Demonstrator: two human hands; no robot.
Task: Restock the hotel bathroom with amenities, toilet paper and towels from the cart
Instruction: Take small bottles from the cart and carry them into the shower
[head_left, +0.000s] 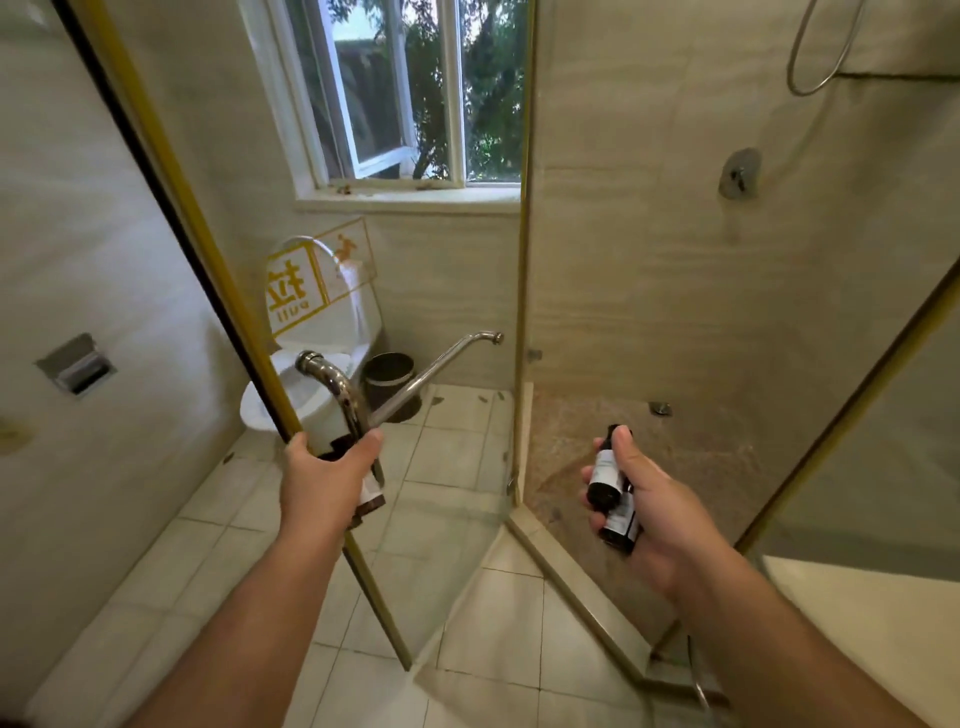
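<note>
My left hand (324, 475) grips the lower end of the chrome handle (337, 395) on the gold-framed glass shower door (218, 291), and a small dark amenity bottle (371, 493) with a white label is held in the same hand. The door stands swung open toward me. My right hand (641, 512) holds two small dark bottles (608, 480) with white labels, side by side, above the shower threshold. The shower stall's speckled brown floor (691, 467) lies just beyond them.
A white toilet (306, 384) and a dark waste bin (389, 374) stand behind the door under an open window (405, 98). A recessed paper holder (78, 366) sits in the left wall. A shower valve (740, 174) and hose (826, 57) hang on the stall wall. The floor is pale tile.
</note>
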